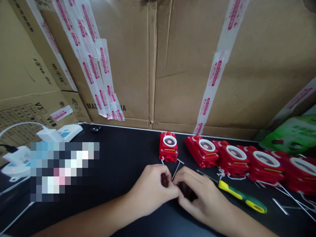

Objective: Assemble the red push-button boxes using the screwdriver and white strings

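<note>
My left hand point(154, 187) and my right hand point(197, 196) meet on the black table, fingers pinched together around a small part that I cannot make out. A thin metal pin point(177, 167) and a white string run from my fingers up to a red box with a round white dial point(168, 146), which stands just beyond my hands. A yellow and green screwdriver point(237, 194) lies right of my right hand, its tip near my knuckles.
A row of several more red dial boxes point(237, 158) lies to the right, with loose metal pins point(280, 206) in front. Taped cardboard boxes point(153, 62) wall the back. White chargers and cables point(59, 133) sit at left, a green package point(292, 133) at far right.
</note>
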A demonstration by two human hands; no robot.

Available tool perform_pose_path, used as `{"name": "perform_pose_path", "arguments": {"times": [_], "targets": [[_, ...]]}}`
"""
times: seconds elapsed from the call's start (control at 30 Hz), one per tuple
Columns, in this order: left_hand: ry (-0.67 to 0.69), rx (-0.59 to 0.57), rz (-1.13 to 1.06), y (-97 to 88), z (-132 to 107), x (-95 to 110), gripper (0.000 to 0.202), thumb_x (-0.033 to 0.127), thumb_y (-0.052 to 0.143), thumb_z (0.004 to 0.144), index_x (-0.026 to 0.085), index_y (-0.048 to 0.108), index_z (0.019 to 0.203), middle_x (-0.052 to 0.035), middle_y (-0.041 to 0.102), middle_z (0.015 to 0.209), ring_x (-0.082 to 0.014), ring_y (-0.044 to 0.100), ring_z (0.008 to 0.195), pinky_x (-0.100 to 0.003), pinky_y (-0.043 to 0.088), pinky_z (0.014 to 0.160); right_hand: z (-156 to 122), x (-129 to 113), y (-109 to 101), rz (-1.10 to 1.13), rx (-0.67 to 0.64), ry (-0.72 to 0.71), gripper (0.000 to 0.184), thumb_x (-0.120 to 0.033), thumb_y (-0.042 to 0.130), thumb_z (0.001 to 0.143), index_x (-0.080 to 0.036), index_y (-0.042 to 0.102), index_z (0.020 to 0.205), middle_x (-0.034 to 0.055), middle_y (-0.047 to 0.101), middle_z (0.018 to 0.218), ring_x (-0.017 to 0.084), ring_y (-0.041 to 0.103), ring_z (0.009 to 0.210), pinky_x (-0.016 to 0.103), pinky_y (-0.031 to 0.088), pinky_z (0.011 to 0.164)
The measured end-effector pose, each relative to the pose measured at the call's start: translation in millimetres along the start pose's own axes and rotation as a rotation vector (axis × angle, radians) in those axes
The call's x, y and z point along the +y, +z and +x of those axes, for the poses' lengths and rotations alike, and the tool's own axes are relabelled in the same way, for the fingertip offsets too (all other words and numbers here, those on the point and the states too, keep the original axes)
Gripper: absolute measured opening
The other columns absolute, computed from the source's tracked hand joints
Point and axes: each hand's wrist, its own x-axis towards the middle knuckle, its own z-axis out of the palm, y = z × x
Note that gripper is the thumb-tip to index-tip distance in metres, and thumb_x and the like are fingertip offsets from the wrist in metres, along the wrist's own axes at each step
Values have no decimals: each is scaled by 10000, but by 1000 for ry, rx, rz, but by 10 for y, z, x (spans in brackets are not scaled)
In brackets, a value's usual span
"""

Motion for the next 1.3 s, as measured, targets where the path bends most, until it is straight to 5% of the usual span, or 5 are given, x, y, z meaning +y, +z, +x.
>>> {"name": "perform_pose_path", "arguments": {"times": [0.23, 0.7, 1.1, 1.3], "targets": [[47, 7, 67, 9, -5, 26, 67, 195, 690, 667, 182, 628, 687, 51, 585, 653, -124, 505, 615, -245, 370, 558, 4, 0, 15, -49, 0, 25, 195, -58, 589, 877, -220, 606, 983, 21, 671, 884, 125, 629, 667, 216, 506, 571], [112, 22, 120, 2, -14, 60, 157, 143, 695, 629, 196, 549, 653, 62, 555, 667, -120, 484, 627, -255, 335, 564, -8, 14, 144, -214, 90, -83, 136, -130, 604, 939, -234, 516, 947, 0, 608, 824, 134, 591, 652, 236, 433, 532], [41, 1, -171, -45, 17, 24, 53, 189, 616, 690, 191, 563, 691, 54, 535, 625, -120, 478, 598, -248, 360, 582, 15, 11, 44, 146, 121, 134, 164, -89, 579, 913, -220, 582, 1011, 9, 593, 871, 114, 581, 637, 226, 486, 551], [54, -30, -221, -59, 47, 25, 60, 220, 622, 710, 187, 574, 723, 34, 574, 658, -133, 525, 612, -261, 389, 605, -12, 14, 23, 175, 119, 77, 193, -101, 610, 965, -206, 628, 1126, 36, 625, 955, 108, 613, 659, 231, 509, 566]]}}
